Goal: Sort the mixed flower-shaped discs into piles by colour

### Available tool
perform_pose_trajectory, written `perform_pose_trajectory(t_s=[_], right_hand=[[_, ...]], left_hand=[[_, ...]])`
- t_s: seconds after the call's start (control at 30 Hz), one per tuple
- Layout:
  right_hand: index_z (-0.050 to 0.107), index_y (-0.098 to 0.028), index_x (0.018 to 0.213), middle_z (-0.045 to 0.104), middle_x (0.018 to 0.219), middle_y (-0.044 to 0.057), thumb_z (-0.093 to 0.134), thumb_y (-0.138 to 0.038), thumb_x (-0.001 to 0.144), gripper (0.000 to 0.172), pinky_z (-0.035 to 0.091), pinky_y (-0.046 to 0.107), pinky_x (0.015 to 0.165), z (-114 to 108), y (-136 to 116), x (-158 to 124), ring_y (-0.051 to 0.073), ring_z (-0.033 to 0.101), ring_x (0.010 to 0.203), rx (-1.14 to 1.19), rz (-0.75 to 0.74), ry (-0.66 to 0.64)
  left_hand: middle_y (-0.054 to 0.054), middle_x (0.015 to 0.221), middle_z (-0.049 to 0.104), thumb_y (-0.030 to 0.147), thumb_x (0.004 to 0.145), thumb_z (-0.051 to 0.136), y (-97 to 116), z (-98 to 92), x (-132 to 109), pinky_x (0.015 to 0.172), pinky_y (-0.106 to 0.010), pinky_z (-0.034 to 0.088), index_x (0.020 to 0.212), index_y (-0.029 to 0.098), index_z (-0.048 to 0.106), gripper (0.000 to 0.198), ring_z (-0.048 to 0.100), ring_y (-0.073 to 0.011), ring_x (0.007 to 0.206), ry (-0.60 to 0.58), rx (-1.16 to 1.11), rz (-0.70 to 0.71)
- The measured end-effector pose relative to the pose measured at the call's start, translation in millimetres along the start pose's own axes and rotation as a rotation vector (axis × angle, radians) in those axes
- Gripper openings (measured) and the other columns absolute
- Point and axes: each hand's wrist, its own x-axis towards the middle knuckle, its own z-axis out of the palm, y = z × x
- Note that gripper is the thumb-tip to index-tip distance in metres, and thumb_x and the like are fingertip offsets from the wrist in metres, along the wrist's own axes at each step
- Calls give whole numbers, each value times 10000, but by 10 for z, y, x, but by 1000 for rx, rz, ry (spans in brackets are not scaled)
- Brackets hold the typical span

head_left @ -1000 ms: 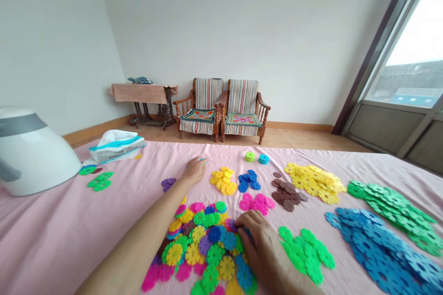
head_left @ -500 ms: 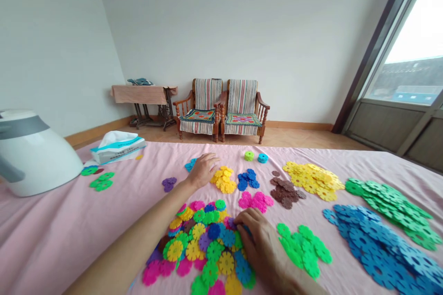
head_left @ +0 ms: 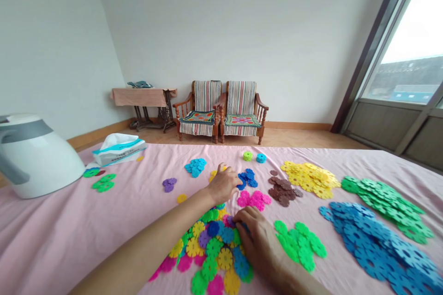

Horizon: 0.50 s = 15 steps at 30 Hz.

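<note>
A mixed heap of notched plastic flower discs in several colours lies before me on the pink cloth. At its right edge rests my right hand, fingers curled over; a bit of blue shows between thumb and forefinger, and its fingertips touch a purple disc. My left hand reaches over the heap with bent, closed fingers. Its fingertips are at the dark blue discs, and it partly covers the small yellow pile. Whatever its fingers hold is hidden. Pink discs lie just right of it.
Sorted piles spread rightward: brown, large yellow, bright green, darker green and large blue. Leftward are light blue and purple discs, a tissue pack and a white kettle.
My left hand has moved right and nearer, from beside the light blue discs to the dark blue ones. The light blue pile and a single yellow disc are now uncovered. My right hand stays put.
</note>
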Motion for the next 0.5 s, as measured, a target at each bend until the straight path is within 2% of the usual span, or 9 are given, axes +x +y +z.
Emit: perform_pose_trajectory(t_s=[0.3,0.4,0.5], right_hand=[[623,-183,869,602,844,47,438,-115,860,198,413,270,722,-4,2,7,165,537,798,-17,-7,-6],[623,-178,865,603,848,51,444,-110,857,192,412,271,727,-13,-11,11,167,535,807,-26,-10,-12],[624,-173,861,601,843,54,448,-110,856,187,411,275,729,-28,-29,11,171,534,814,-30,3,-14]], left_hand=[[-43,841,666,227,796,607,36,152,219,942,-447,227,874,215,658,94,551,-215,906,8,42,-45],[-48,876,671,232,805,597,29,86,219,948,-442,229,927,217,654,135,555,-216,930,30,19,-74],[-44,929,676,243,828,560,-60,-97,88,958,-436,238,966,224,653,167,555,-211,961,127,-40,-169]])
